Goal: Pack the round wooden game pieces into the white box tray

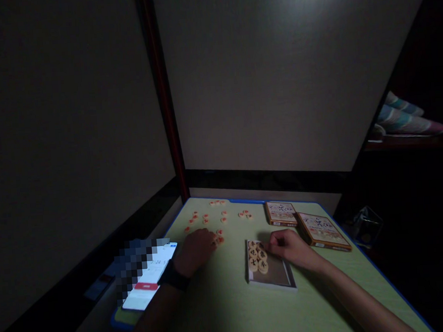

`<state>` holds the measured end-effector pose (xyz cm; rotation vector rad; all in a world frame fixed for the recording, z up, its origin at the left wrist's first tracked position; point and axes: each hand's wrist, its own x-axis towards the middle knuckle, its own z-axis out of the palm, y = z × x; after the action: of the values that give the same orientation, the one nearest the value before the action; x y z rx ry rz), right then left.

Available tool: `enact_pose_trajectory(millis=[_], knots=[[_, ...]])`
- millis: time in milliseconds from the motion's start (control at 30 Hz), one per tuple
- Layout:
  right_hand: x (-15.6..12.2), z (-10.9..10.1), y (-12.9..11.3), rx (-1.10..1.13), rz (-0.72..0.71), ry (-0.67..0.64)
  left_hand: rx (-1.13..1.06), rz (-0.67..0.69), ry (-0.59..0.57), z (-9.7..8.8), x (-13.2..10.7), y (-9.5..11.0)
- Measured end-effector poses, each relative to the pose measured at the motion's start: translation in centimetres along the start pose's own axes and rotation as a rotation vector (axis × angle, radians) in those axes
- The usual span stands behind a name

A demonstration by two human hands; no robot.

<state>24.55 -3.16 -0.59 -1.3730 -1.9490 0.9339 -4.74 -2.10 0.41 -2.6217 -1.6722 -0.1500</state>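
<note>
My left hand (pixel 196 248), with a dark band at the wrist, rests knuckles up on the green table (pixel 231 307), its fingertips closed over a round wooden game piece (pixel 219 240) with red marking. My right hand (pixel 290 247) lies curled beside a shallow open box (pixel 274 276), its fingers pinched at the top of a cluster of several black-marked round pieces (pixel 258 257) lined up inside the box. Several red-marked pieces (pixel 206 218) lie scattered on the table beyond my left hand.
A lit phone (pixel 150 282) lies at the table's left front edge. Two orange box lids (pixel 281 213) (pixel 322 231) sit at the back right. A red post and plain walls stand behind; folded cloth (pixel 404 118) lies on a dark shelf to the right.
</note>
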Motion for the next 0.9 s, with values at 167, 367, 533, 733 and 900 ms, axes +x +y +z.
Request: enact_pose_trajectory(millis=[167,367,533,733,900], knots=[[0.0,0.1,0.0,0.003,0.006,0.002,0.011,0.003,-0.050,-0.7,0.2,0.5],[0.1,0.1,0.3,0.031,0.012,0.035,0.013,0.013,-0.042,0.0,0.4,0.2],[0.2,0.0,0.3,0.076,0.023,0.080,-0.040,-0.096,0.042,-1.1,1.7,-1.8],[0.3,0.2,0.5,0.064,0.028,0.089,0.096,-0.314,-0.012,-3.6,6.0,-5.7],[0.2,0.3,0.6,0.043,0.021,0.082,0.131,-0.388,-0.065,-2.3,8.9,-7.3]])
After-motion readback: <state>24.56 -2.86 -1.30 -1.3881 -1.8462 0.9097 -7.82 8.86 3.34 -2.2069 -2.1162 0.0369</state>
